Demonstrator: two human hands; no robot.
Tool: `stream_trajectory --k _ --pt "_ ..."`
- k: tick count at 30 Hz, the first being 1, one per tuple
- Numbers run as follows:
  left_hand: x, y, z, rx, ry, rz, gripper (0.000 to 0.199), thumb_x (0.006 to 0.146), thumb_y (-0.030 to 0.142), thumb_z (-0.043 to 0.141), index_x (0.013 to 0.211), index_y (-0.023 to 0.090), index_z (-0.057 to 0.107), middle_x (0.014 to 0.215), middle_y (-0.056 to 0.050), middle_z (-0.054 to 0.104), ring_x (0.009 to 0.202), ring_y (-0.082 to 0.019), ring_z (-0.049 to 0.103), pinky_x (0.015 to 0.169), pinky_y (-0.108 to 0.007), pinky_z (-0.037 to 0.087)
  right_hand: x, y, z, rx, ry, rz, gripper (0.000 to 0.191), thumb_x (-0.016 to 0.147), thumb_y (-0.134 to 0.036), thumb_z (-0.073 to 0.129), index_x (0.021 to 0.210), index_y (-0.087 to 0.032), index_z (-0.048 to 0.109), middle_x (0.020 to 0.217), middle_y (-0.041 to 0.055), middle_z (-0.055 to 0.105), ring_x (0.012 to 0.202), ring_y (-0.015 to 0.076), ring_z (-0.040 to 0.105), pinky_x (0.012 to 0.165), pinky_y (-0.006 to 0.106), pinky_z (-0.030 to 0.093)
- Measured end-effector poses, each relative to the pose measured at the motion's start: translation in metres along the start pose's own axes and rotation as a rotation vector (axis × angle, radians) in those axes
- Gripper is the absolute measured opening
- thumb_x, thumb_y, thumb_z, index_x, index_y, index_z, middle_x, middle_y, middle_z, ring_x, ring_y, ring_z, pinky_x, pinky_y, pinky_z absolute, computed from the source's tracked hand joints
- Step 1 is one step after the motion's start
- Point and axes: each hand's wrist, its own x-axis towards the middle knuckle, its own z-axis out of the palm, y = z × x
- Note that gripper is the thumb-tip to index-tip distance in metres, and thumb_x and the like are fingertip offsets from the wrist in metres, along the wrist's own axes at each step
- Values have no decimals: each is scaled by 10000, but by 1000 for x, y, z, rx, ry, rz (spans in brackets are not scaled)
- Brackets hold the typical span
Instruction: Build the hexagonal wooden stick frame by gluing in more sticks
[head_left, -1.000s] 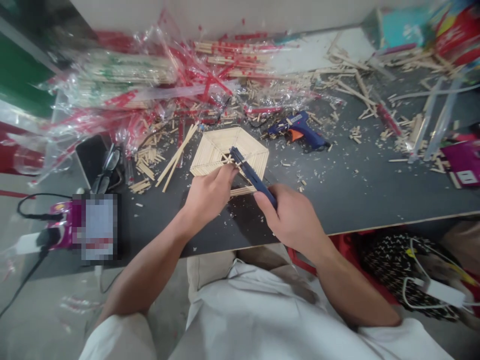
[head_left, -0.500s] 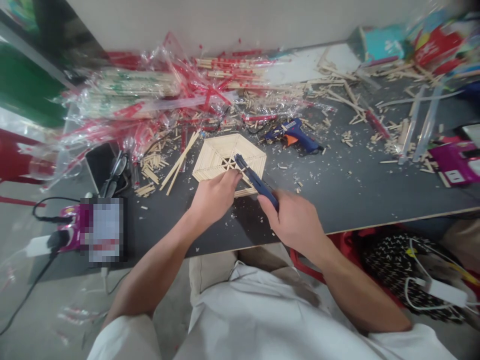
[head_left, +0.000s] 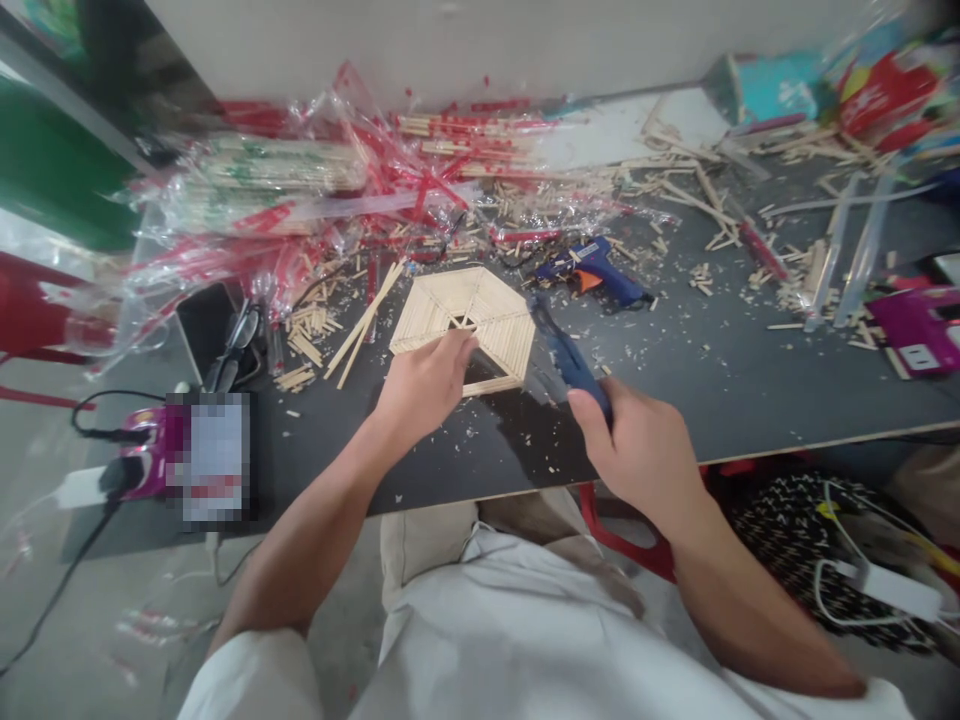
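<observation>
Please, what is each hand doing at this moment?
Left hand: closed, fingers on the hexagonal stick piece.
Right hand: closed, holding the dark blue tool.

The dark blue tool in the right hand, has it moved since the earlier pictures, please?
Yes, the tool moved rightward, from near the middle of the hexagonal stick frame to by its right edge.

The left hand point(head_left: 426, 388) touches a hexagonal stick frame point(head_left: 506, 335); the right hand point(head_left: 649, 440) holds a blue tool point(head_left: 574, 362); a glue gun point(head_left: 606, 275) lies at the frame's two o'clock.
</observation>
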Motion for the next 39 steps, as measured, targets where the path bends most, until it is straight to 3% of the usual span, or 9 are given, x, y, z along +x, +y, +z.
stream_trajectory --k 8,14,19,23,28,32,35,37,39 --pt "3 2 1 -12 -117 -49 249 1117 292 389 1042 177 596 796 -53 744 541 -130 602 526 -264 349 -8 36 -19 12 12 177 372 1044 -549 411 828 -275 539 796 161 722 779 348 700 719 400 411" --pt "4 -1 -1 14 -118 -65 248 1113 308 428 1007 176 610 758 -44 734 544 -131 592 537 -262 321 2 69 -43 -209 121 306 272 1034 -441 488 823 -279 545 879 233 744 851 356 715 734 429 423" --pt "6 -1 -2 -12 -141 -93 249 1110 319 463 992 175 628 673 -14 686 534 -126 565 550 -250 325 18 118 -33 -371 307 415 461 963 -510 645 1087 -90 791 977 347 760 927 434 743 703 472 426" --pt "7 -1 -4 -21 -201 -144 248 1118 313 458 1013 164 626 694 -18 706 582 -137 610 587 -257 353 31 145 -16 -403 272 471 838 921 -670 638 1266 87 740 1098 449 718 1115 544 715 750 528 467" --pt "9 0 -4 13 -245 -189 252 1124 319 425 1021 168 599 716 -27 714 585 -149 613 583 -269 336 35 139 1 -475 330 603 755 898 -475 629 1345 133 656 1317 438 648 1273 567 632 1005 639 525" --pt "10 1 -2 65 -253 -225 215 1115 310 419 1014 185 561 705 -28 681 557 -156 572 564 -283 313 33 137 3 -422 314 572 811 941 -516 538 1452 112 585 1386 417 628 1340 561 599 1121 678 479" --pt "9 -2 1 42 -224 -219 190 1112 294 401 1024 201 542 719 -24 677 569 -156 569 570 -283 321 37 139 2 -362 367 508 750 928 -497 560 1441 44 633 1468 385 598 1435 555 525 1190 705 418" --pt "9 -5 2 9 -186 -199 188 1113 288 382 1029 211 531 722 -19 677 585 -156 575 579 -282 329 41 130 2 -293 447 357 639 902 -439 606 1355 1 706 1446 349 631 1435 528 536 1207 682 425" --pt "7 -8 5 -23 -144 -174 186 1110 287 371 1031 216 523 717 -13 671 585 -154 574 579 -278 339 44 109 2 -172 495 78 515 917 -387 621 1266 -29 745 1340 308 704 1349 470 620 1186 621 484"
